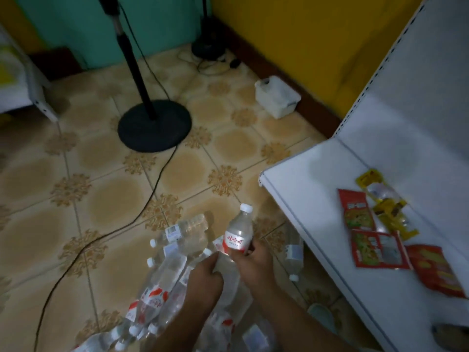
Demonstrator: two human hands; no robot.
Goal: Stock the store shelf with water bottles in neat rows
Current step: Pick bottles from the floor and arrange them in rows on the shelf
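Observation:
Several clear water bottles [175, 260] with white caps and red-white labels lie in a heap on the tiled floor at the bottom centre. My right hand [253, 262] grips one bottle [238, 232] by its lower half, held upright above the heap, cap up. Just left of it, my left hand [205, 280] grips another bottle in the heap, its fingers curled round the clear plastic. One more bottle [294, 252] lies on the floor under the shelf's front edge. The white store shelf [330, 179] is at the right, with no bottles on it.
Red and yellow snack packets [375, 240] lie on the shelf board. A black round stand base [154, 125] with a pole and a cable trailing over the floor is ahead. A white plastic container [278, 100] sits by the yellow wall. Another white shelf unit [38, 97] is at far left.

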